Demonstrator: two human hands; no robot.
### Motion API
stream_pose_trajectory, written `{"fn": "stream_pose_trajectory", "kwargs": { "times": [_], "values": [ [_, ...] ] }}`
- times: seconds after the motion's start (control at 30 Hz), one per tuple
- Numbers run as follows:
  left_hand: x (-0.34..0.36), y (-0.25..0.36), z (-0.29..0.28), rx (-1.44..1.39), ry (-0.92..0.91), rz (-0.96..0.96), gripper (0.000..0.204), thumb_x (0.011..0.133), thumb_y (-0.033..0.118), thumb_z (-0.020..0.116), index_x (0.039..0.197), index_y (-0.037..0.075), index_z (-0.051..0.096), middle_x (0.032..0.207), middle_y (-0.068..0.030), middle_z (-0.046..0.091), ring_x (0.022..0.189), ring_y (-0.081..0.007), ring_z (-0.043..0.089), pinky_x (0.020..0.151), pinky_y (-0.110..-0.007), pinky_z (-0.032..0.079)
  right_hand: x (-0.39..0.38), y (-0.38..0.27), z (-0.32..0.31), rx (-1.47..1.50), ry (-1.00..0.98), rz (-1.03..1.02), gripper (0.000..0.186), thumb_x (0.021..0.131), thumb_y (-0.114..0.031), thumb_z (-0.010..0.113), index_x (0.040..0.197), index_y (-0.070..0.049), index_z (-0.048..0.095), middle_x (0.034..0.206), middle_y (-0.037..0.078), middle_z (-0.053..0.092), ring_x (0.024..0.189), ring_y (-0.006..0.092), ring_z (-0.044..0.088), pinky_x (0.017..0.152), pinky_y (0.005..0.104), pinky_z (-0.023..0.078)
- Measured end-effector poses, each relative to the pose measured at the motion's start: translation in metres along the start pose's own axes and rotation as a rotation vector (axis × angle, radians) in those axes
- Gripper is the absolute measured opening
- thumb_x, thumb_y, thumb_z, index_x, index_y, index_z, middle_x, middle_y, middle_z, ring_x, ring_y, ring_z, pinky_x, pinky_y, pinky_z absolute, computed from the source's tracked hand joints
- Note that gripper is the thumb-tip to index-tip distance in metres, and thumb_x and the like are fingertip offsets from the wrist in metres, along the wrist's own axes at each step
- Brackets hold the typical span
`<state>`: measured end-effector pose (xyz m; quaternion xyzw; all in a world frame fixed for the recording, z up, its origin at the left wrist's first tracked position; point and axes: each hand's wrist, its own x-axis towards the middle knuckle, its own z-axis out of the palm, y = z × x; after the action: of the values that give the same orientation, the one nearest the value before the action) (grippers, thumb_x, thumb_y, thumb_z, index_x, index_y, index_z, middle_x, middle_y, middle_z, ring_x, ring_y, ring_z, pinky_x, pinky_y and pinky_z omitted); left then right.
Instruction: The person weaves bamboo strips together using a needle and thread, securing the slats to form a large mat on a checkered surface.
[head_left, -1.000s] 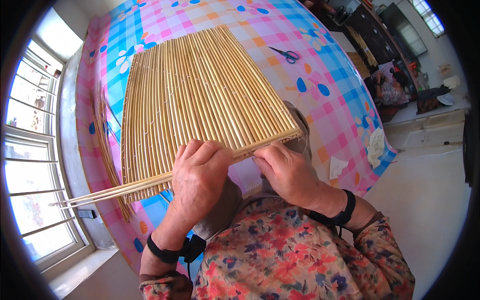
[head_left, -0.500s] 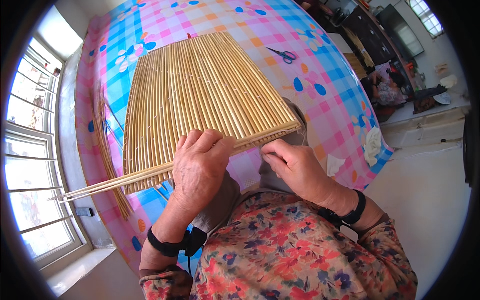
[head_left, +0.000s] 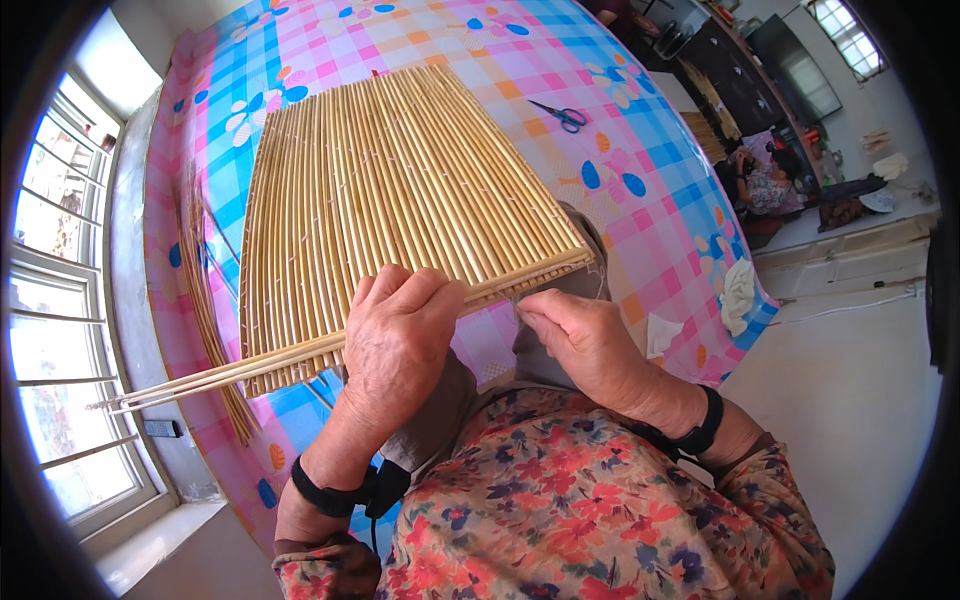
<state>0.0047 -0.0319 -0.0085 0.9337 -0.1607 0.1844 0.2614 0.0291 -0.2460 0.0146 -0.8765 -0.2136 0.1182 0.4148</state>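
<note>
A mat of straight yellow stalks (head_left: 370,190), stitched side by side with thin thread, rests across my lap. Over its near edge lie a few long loose stalks (head_left: 200,378), sticking out far to the left. My left hand (head_left: 398,325) is closed over these stalks and the mat's near edge. Just right of it and slightly below the edge, my right hand (head_left: 575,330) pinches a fine thread, barely visible at the fingertips. Another thin strand dangles from the mat's right corner.
Scissors (head_left: 560,116) lie beyond the mat on a checkered, flowered cover (head_left: 660,210). A bundle of thin stalks (head_left: 205,300) is at the left, near the barred window (head_left: 70,290). Crumpled white paper (head_left: 738,298) sits at the right. Another person (head_left: 768,180) is in the background.
My right hand has moved slightly left and down from the mat's edge. My left hand keeps its grip. The whole view has shifted a little.
</note>
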Motion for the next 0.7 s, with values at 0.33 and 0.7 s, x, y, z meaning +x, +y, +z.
{"fn": "stream_pose_trajectory", "kwargs": {
  "times": [0.33,0.7],
  "values": [
    [-0.003,-0.001,0.002,-0.014,0.005,0.007,0.018,0.077,0.005,0.071,0.095,0.007,0.071,0.089,-0.0011,0.064,0.08,-0.0225,0.056,0.075,-0.036,0.047,0.012,0.002,0.011,0.018,0.055,-0.105,0.01,0.093,-0.008,0.062,0.099,0.0,0.059,0.084,0.022,0.066,0.081,0.0408,0.065,0.063,0.0438,0.052],
    [-0.003,-0.003,0.001,-0.014,-0.012,-0.009,0.02,0.077,0.005,0.07,0.096,0.007,0.071,0.09,-0.0016,0.064,0.082,-0.0239,0.057,0.075,-0.038,0.047,0.022,0.002,0.014,-0.013,0.056,-0.117,0.014,0.093,-0.01,0.062,0.094,-0.002,0.05,0.074,0.019,0.062,0.073,0.0418,0.063,0.059,0.0471,0.048]
  ]
}}
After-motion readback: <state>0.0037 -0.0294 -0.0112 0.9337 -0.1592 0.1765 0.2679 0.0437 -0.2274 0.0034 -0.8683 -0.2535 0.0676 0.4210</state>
